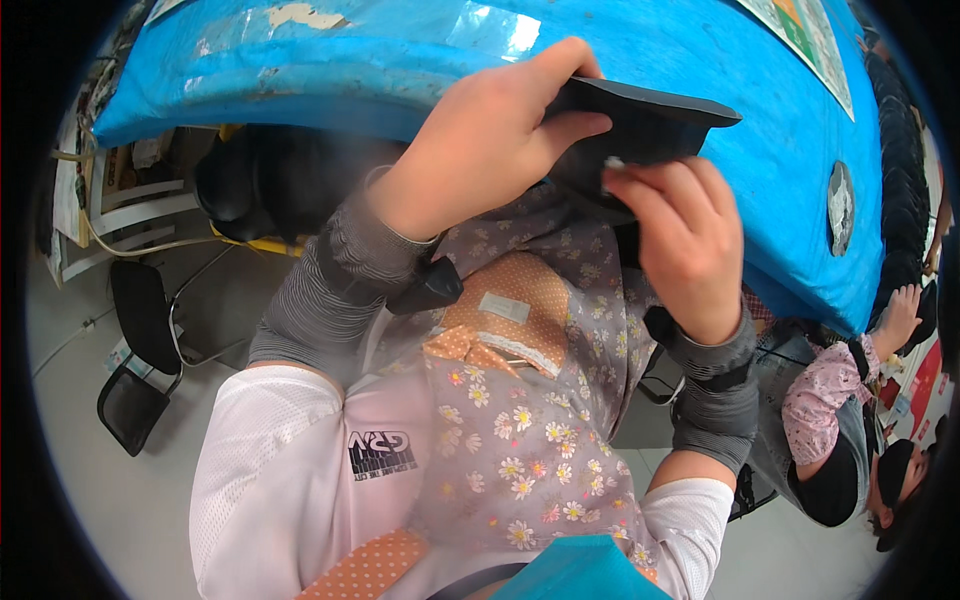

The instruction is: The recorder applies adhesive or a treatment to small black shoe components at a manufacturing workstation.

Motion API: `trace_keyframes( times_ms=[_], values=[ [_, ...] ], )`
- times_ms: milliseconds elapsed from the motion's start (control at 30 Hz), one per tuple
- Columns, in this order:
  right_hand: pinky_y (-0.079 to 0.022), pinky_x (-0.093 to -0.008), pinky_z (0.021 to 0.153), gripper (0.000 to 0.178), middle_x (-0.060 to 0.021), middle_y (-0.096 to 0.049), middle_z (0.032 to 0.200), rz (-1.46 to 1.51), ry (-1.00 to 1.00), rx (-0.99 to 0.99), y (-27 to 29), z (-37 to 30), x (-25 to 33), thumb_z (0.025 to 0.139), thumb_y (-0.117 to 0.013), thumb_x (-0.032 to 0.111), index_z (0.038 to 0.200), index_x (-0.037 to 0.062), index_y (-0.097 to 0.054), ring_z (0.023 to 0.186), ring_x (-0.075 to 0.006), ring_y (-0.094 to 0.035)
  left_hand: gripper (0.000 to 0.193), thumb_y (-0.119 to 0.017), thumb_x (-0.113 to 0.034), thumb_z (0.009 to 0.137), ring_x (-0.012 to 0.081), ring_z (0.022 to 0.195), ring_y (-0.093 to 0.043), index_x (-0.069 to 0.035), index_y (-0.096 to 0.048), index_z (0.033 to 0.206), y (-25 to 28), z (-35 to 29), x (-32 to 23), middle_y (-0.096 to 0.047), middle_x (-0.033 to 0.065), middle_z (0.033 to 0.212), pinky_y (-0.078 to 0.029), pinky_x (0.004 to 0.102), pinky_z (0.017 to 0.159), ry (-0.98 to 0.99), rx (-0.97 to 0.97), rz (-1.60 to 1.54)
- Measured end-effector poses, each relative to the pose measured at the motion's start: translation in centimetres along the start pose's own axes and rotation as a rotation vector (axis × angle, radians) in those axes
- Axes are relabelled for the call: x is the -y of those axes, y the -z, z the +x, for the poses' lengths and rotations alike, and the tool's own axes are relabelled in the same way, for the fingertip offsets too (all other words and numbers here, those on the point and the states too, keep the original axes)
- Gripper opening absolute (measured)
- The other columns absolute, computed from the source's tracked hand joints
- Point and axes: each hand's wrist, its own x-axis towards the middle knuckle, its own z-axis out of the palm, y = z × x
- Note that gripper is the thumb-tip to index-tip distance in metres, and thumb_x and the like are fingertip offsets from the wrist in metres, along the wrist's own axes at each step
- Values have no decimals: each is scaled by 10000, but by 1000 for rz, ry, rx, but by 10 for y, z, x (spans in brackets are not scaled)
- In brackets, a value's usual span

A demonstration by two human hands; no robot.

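A dark, smooth piece (640,125) with a curved free edge, like rubber or leather, is held up over the near edge of the blue-covered table. My left hand (490,135) grips its left end, the thumb on the near face and the other fingers behind it. Close against the lower part of the same face, my right hand (690,230) is closed in a pinch. A small white scrap (613,163) pokes out at those fingertips; whether it is cloth or paper I cannot make out. The lower end of the black piece is hidden behind my right hand.
A blue-covered table (380,65) spans the far side, with a silvery patch (840,208) on its right. Shiny black items (270,185) sit below it at left, near a black chair (145,320). At right, a co-worker (830,410) sits beside a long row of black pieces (893,150).
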Motion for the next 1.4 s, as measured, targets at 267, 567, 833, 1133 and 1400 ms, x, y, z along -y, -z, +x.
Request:
trace_keyframes(
  times_ms=[267, 567, 833, 1133, 1400],
  values=[
    [-483, -361, 687, 271, -73, -602, 863, -244, -136, 131, 26, -4, -1, 657, -647, 16, 927, 19, -664, 796, -244, -574, 290, -717, -163, 873, 182, 624, -480, -72, -533, 1078, 2, -6, -7, -557, 85, 758, -433, 296, 588, 3, -38, 53],
    [-479, -361, 665, 293, -81, -587, 852, 24, -77, 62, 14, -11, -1, 653, -640, -9, 944, 7, -662, 786, -254, -567, 284, -714, -141, 871, 228, 726, -564, -56, -539, 1077, 3, -6, -7, -617, 113, 861, -473, 297, 684, 22, 9, 3],
    [-486, -353, 688, 276, -74, -591, 875, -47, -13, -49, 5, -2, 11, 668, -654, 11, 944, -2, -665, 813, -249, -578, 281, -715, -127, 869, 205, 734, -567, -48, -540, 1074, -7, -8, 6, -614, 109, 855, -472, 290, 689, 12, -26, 34],
    [-477, -344, 663, 301, -75, -598, 866, -60, -78, 170, 25, -17, -3, 663, -674, -5, 963, -5, -668, 789, -237, -573, 274, -720, -109, 857, 184, 743, -582, -44, -560, 1069, 0, -10, 1, -624, 92, 854, -479, 282, 689, -8, -21, 1],
    [-482, -336, 702, 312, -73, -577, 934, -62, 71, 97, -12, 10, 24, 636, -657, 85, 935, -5, -660, 803, -237, -564, 228, -735, -95, 837, 159, 713, -590, -36, -590, 1002, -3, -7, 4, -627, 75, 816, -474, 278, 650, 10, -14, -80]
  ],
)
